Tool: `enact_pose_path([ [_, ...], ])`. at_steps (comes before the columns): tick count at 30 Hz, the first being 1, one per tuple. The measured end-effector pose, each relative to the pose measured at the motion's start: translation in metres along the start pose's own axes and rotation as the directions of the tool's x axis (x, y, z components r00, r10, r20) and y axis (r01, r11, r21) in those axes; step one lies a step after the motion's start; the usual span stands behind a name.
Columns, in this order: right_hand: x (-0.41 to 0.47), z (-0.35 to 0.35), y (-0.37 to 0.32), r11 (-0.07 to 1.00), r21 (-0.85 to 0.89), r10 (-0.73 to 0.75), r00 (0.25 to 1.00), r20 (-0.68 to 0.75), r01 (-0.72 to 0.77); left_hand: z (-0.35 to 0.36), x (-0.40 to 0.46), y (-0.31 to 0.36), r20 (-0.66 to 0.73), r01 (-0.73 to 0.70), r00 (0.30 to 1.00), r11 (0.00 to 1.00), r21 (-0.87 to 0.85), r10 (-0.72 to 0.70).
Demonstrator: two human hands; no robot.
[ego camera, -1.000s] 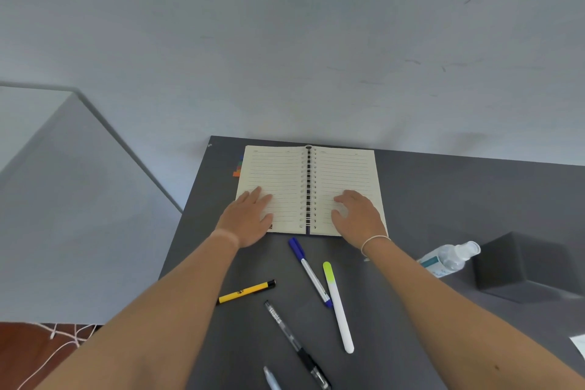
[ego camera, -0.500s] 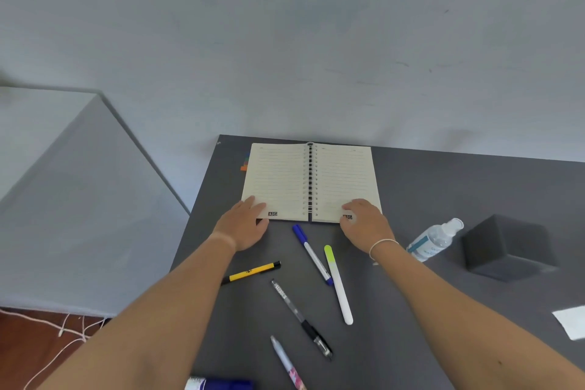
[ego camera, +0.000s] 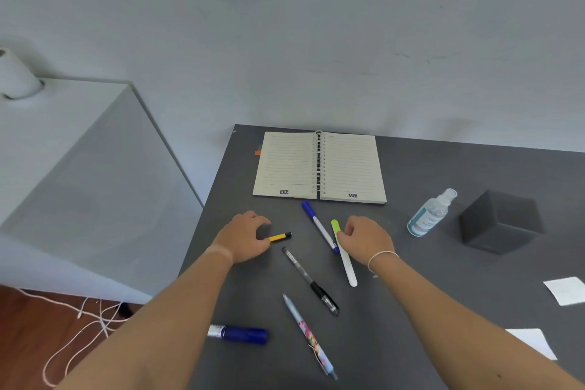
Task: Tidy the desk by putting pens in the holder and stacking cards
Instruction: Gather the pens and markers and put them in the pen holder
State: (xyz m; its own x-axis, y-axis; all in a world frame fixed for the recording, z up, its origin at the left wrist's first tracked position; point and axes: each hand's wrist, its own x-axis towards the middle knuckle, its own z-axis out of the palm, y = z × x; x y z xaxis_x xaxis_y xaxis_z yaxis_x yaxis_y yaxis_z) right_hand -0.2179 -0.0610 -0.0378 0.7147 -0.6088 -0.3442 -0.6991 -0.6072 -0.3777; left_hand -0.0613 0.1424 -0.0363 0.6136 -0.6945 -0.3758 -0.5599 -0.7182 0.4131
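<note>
Pulled back off the open notebook (ego camera: pixel 319 166) since a moment ago, both hands, and now down among the pens on the counter (ego camera: pixel 411 310). Left hand (ego camera: pixel 243 239) curled over the near end of the yellow pen (ego camera: pixel 280 236), fingers (ego camera: pixel 261 221) narrow around it, though cannot tell whether actually pinched yet. Right hand (ego camera: pixel 364 239) likewise half-closed at the green-capped white highlighter (ego camera: pixel 343 252), fingertips touching its cap end; blue-capped marker (ego camera: pixel 319 226) just beyond those fingertips, black pen (ego camera: pixel 310 282) between the two hands, patterned pen (ego camera: pixel 311 339) and dark blue marker (ego camera: pixel 240 334) well behind the wrists. Cards (ego camera: pixel 565 290) far out past the right forearm; grey block (ego camera: pixel 500 220), possibly the holder, beyond the spray bottle (ego camera: pixel 432 214).

Probably best: pinch each barrel nearer its middle, lift level, avoid nudging the blue-capped marker. Gather several per hand before carrying over.
</note>
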Motion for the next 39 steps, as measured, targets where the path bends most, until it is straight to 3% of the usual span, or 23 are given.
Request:
enact_pose_path([
  [12, -0.011, 0.014, 0.003, 0.989, 0.124, 0.081, 0.996, 0.036, -0.085, 0.013, -0.005, -0.001, -0.038, -0.001, 0.999, 1.0, 0.012, 0.001],
  [20, -0.008, 0.012, -0.007, 0.988, 0.078, 0.128, 0.99, 0.068, -0.133, 0.012, -0.004, 0.002, -0.024, -0.01, 1.0, 1.0, -0.01, 0.01],
  [26, 0.002, 0.003, -0.011, 0.939, 0.319, 0.135, 0.991, 0.015, -0.133, 0.011, -0.005, 0.009, -0.004, -0.014, 1.0, 0.997, -0.077, 0.014],
  [31, 0.013, 0.001, -0.026, 0.898, 0.426, 0.11, 0.994, 0.024, -0.11, 0.017, -0.005, 0.018, -0.021, -0.092, 0.996, 0.995, -0.027, 0.091],
  [39, 0.025, 0.016, -0.035, 0.925, 0.374, 0.058, 0.998, 0.038, -0.068, 0.023, -0.004, 0.025, 0.016, -0.278, 0.961, 0.961, 0.011, 0.278],
])
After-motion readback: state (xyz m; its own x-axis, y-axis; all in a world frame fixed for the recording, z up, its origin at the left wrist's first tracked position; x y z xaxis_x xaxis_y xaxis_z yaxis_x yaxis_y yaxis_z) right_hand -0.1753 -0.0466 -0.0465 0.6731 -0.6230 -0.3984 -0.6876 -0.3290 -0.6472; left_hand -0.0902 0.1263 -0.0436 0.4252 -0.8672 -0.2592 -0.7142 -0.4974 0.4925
